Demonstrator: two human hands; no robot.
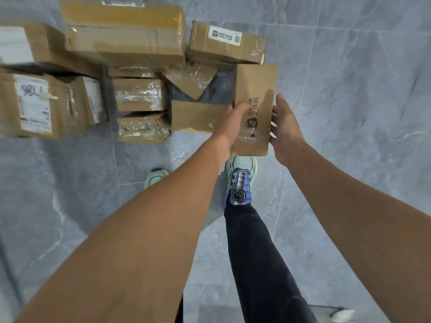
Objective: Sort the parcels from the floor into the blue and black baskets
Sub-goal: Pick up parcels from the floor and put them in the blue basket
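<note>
Forearms, both bare, stretch forward from the bottom of the view, seen from above. Between them is a leg in dark trousers (pixel 256 252), ending in a pale green and purple shoe (pixel 240 180) planted on the grey marbled floor tiles (pixel 349 89). The toe of a second shoe (pixel 155 178) shows just past the left forearm.

Above the shoe, the hands meet at a flat brown parcel (pixel 255 96) printed with black characters and a bag logo. It is lifted off the floor with its long side pointing away. The left hand (pixel 227 123) grips its left edge, with the thumb curled over the top face. The right hand (pixel 284 129) is at the right edge with the fingers nearly straight and spread. Whether it presses the cardboard or is just beside it cannot be told.

Beyond the hands, a heap of cardboard parcels lies on the floor. Nearest are two small boxes wrapped in tape (pixel 140 94). To the left is a box with a handwritten label (pixel 35 106). Farthest are a large box (pixel 123 31) and, to its right, a box with a white sticker (pixel 226 43).
</note>
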